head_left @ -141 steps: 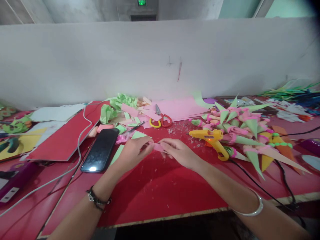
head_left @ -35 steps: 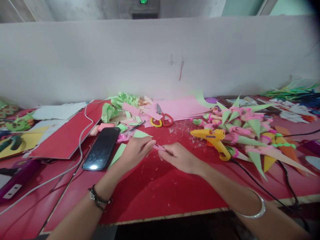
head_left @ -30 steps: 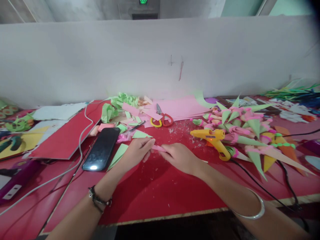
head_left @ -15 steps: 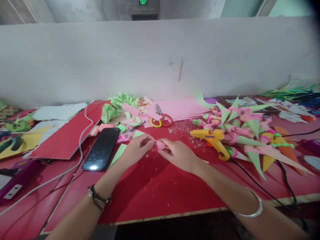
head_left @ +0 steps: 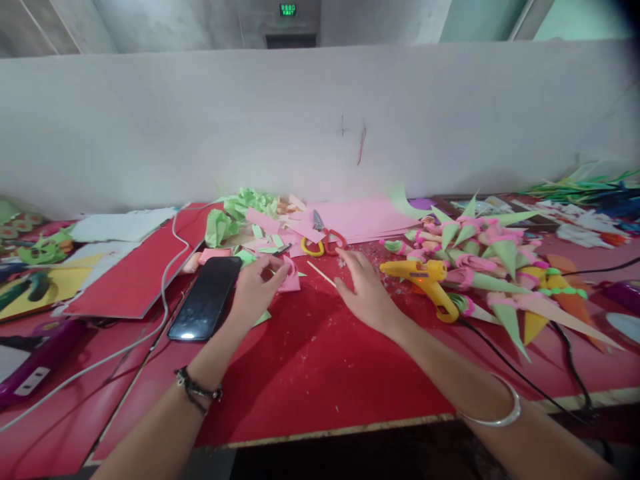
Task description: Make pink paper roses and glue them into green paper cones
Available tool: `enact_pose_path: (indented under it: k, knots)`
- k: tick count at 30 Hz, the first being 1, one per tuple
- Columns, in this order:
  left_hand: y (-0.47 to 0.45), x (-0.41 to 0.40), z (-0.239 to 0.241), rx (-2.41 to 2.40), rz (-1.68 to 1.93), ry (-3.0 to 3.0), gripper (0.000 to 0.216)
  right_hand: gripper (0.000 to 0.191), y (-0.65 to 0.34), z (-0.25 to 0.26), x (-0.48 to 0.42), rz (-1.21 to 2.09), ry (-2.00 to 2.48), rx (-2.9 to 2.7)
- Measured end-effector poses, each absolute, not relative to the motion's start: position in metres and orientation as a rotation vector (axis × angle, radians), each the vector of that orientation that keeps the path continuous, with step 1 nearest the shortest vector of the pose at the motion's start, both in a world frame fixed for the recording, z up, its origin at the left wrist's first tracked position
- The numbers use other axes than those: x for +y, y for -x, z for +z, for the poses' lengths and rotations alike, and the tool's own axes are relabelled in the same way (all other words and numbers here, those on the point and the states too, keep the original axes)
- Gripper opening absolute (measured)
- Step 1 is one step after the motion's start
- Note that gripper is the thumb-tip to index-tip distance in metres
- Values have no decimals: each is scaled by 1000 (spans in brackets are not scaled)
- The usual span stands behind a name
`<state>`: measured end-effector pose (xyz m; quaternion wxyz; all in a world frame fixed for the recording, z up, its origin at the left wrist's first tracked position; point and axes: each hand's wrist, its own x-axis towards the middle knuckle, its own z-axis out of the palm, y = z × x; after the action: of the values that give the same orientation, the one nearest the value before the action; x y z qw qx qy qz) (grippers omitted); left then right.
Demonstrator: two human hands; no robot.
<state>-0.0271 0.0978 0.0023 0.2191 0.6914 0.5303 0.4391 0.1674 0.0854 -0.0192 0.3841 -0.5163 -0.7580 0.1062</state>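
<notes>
My left hand (head_left: 260,287) is closed, thumb and fingers pinched on a small curled piece of pink paper (head_left: 290,280) at the fingertips. Partly hidden by that hand are some green paper pieces. Over the red table my right hand (head_left: 365,293) has its fingers spread apart. A thin pale wooden stick (head_left: 321,274) ends at the right thumb; whether it touches the thumb I cannot tell. Just beyond the hands lie scissors (head_left: 323,243) with one yellow and one red handle.
A black phone (head_left: 206,298) lies left of my left hand. To the right, a yellow glue gun (head_left: 423,280) rests beside a pile of pink and green paper cones (head_left: 480,250). Crumpled green paper (head_left: 240,210) and pink sheets (head_left: 355,213) lie along the white partition (head_left: 225,127).
My hands have moved apart from where they met at the pink paper. The left carried it leftward; the right has spread its fingers, and the stick now shows between them.
</notes>
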Motion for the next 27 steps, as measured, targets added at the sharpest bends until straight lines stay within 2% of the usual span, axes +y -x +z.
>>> enact_pose_path:
  k: [4, 9, 14, 22, 27]
  knots:
    - [16, 90, -1, 1406, 1107, -2075, 17, 33, -163, -12, 80, 530, 1182, -1881]
    - [7, 85, -7, 1416, 1018, -2088, 15, 26, -157, -15, 76, 874, 1102, -1853]
    - [3, 82, -9, 1366, 1015, -2036, 16, 19, -156, -19, 78, 966, 1073, -1829]
    - [2, 82, -9, 1301, 1065, -1874, 17, 26, -155, -21, 78, 1125, 973, -1826]
    - [1, 81, -9, 1278, 1071, -1839, 14, 24, -154, -20, 77, 1131, 984, -1813]
